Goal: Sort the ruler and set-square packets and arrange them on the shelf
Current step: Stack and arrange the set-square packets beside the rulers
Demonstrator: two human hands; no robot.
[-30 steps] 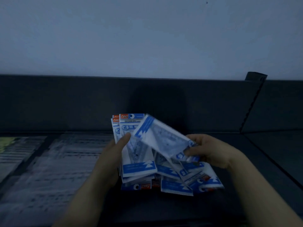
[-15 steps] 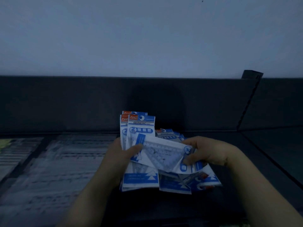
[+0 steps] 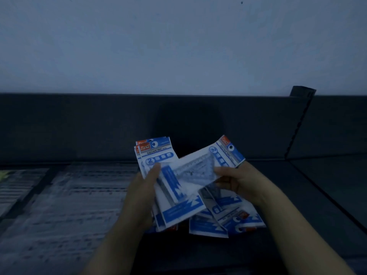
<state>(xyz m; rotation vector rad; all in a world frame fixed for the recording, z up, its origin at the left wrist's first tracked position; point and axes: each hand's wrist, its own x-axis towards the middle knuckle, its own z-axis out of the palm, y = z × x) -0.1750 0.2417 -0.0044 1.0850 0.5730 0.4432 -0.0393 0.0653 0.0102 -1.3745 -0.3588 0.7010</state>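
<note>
Blue-and-white set-square packets fill the middle of the dim view. My left hand (image 3: 143, 193) holds an upright stack of packets (image 3: 156, 155), its thumb lying across the front one. My right hand (image 3: 236, 181) pinches a single packet (image 3: 200, 169) that lies tilted across the stack, its header pointing up and right. Below my hands, several loose packets (image 3: 224, 221) lie in a heap on the dark shelf (image 3: 297, 195).
The shelf has a dark back wall (image 3: 99, 126) and a notched upright divider (image 3: 297, 124) at the right. Flat rows of pale packaged goods (image 3: 69, 195) cover the shelf to the left. A plain light wall rises behind.
My right hand has turned the single packet round, so its header now points up and right, and has brought it across the stack in my left hand.
</note>
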